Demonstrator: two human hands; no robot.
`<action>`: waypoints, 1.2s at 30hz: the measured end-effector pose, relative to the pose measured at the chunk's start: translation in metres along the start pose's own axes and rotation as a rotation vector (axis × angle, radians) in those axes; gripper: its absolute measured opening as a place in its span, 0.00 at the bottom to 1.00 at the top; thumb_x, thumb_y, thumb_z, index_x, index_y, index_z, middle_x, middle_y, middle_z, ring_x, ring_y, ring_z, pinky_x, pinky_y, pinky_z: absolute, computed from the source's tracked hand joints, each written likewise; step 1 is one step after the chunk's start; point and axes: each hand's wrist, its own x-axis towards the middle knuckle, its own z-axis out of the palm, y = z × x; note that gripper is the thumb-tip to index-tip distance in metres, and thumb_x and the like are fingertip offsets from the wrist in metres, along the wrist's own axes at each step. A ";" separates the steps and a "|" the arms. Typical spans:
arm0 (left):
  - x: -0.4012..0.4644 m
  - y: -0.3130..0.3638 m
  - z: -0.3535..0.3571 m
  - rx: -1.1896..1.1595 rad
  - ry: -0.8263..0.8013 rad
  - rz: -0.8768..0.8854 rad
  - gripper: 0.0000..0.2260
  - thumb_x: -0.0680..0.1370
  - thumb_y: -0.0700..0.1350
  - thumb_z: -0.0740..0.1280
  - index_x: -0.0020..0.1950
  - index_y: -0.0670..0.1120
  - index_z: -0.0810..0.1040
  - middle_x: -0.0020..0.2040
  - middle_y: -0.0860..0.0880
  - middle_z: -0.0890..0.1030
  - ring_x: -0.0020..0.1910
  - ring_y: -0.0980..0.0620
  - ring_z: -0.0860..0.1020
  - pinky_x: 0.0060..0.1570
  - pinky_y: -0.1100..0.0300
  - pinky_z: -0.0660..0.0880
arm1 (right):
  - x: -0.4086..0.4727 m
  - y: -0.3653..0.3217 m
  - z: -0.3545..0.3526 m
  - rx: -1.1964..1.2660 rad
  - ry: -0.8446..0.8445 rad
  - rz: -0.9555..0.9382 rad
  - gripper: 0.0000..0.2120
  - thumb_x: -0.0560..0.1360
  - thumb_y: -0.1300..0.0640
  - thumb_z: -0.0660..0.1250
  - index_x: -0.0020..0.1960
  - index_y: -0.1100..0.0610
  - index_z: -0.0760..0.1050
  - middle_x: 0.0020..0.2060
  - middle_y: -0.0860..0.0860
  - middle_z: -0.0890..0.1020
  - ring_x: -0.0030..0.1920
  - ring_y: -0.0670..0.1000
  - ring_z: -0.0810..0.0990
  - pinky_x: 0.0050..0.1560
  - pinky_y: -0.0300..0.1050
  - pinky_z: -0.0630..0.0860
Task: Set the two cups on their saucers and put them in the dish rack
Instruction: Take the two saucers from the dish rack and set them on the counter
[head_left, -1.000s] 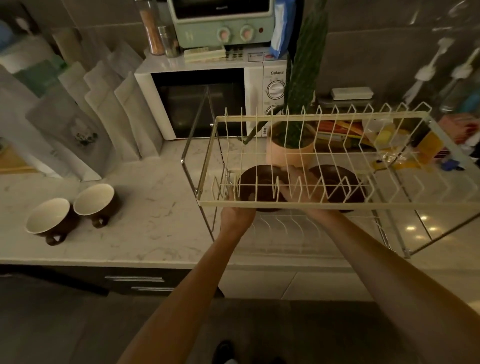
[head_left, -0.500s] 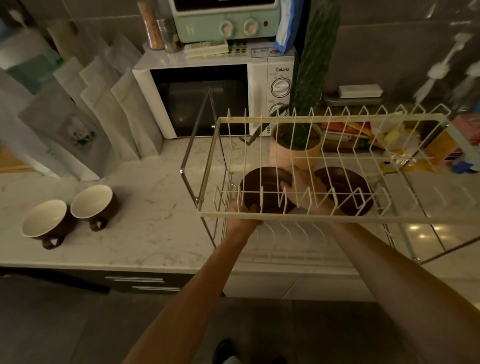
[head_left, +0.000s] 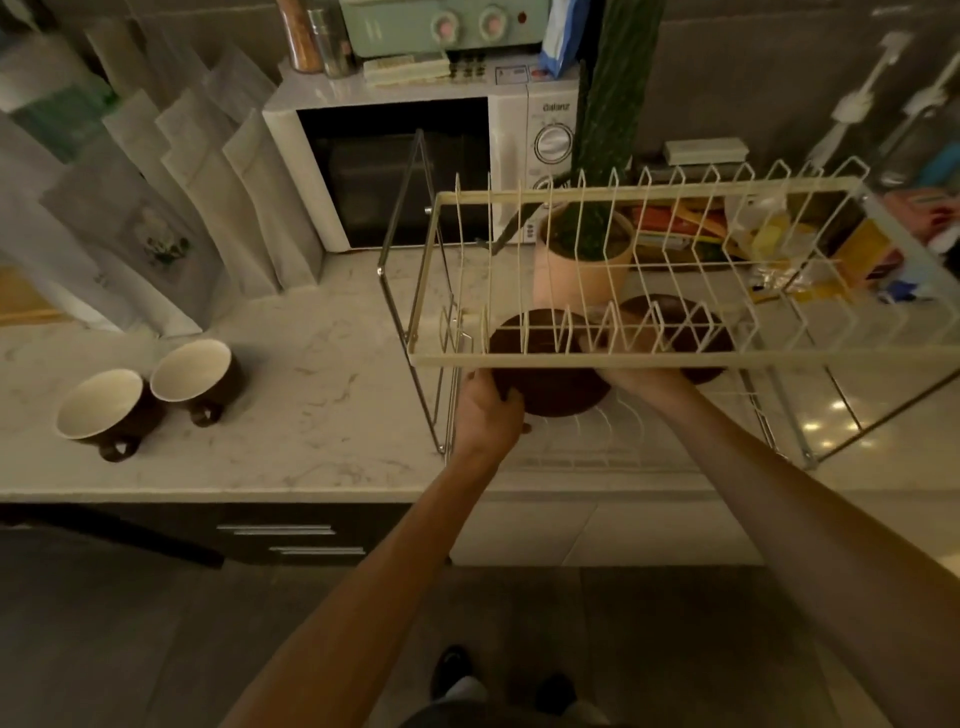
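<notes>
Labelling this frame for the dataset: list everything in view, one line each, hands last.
cups: 2, brown with cream insides, countertop left, tipped on their sides
saucers: 2, dark brown, lower tier of dish rack
dish rack: 1, cream wire, two tiers, countertop right
microwave: 1, white, behind rack
toaster oven: 1, mint green, atop microwave
potted cactus: 1, green in pink pot, behind rack
left hand: grips left saucer's edge
right hand: under upper tier, between saucers, grip unclear

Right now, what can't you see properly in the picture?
- Right hand, head view: the dish rack frame and wires cover its fingers, so its grip is unclear.
- Right saucer: partly behind the wires and that hand.
- Left saucer: the left hand grips its edge.
- Microwave labels: too small.
</notes>
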 end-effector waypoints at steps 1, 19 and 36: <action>-0.004 -0.002 -0.003 0.015 -0.019 0.017 0.22 0.77 0.34 0.61 0.70 0.48 0.67 0.48 0.58 0.73 0.38 0.59 0.79 0.32 0.59 0.82 | -0.002 -0.004 -0.002 -0.036 0.024 -0.017 0.14 0.81 0.53 0.59 0.55 0.63 0.76 0.53 0.62 0.81 0.54 0.61 0.80 0.57 0.53 0.75; -0.114 -0.040 -0.085 -0.081 -0.297 -0.092 0.15 0.78 0.50 0.65 0.64 0.57 0.71 0.53 0.56 0.78 0.45 0.55 0.83 0.35 0.58 0.82 | -0.125 -0.013 0.013 0.020 -0.188 0.037 0.06 0.79 0.51 0.64 0.45 0.51 0.75 0.35 0.49 0.82 0.30 0.48 0.84 0.25 0.39 0.78; -0.114 -0.067 -0.213 -0.113 -0.044 -0.372 0.20 0.79 0.52 0.64 0.70 0.51 0.69 0.57 0.45 0.80 0.51 0.49 0.80 0.37 0.59 0.82 | -0.125 -0.096 0.112 0.399 -0.462 0.026 0.08 0.78 0.55 0.66 0.56 0.54 0.75 0.41 0.54 0.85 0.33 0.49 0.86 0.28 0.40 0.80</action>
